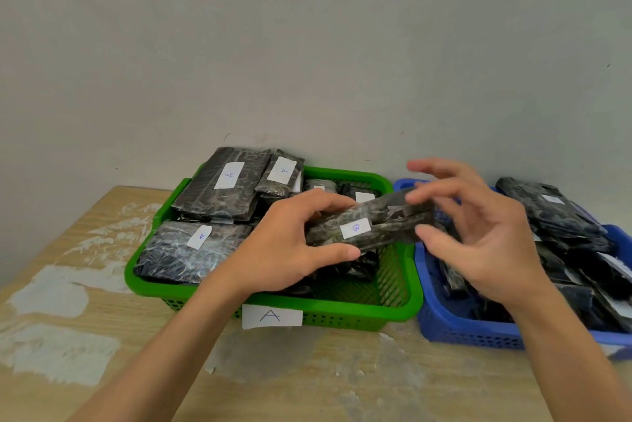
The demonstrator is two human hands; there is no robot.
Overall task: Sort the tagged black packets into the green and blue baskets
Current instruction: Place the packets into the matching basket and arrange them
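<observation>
My left hand (pixel 284 247) grips a black packet (pixel 379 225) by its left end, thumb under and fingers over. The packet's white tag reads B, and it hangs level above the right side of the green basket (pixel 342 312). My right hand (pixel 485 240) is spread at the packet's right end, over the near-left part of the blue basket (pixel 461 329). Its fingertips are at the wrapper, and I cannot tell whether they touch it. Several packets tagged A (pixel 219 185) lie in the green basket. A heap of black packets (pixel 554 216) fills the blue basket.
A paper label marked A (pixel 272 316) hangs on the green basket's front wall. Both baskets stand side by side on a worn wooden table (pixel 307 380) against a grey wall. The blue basket runs out of view at the right.
</observation>
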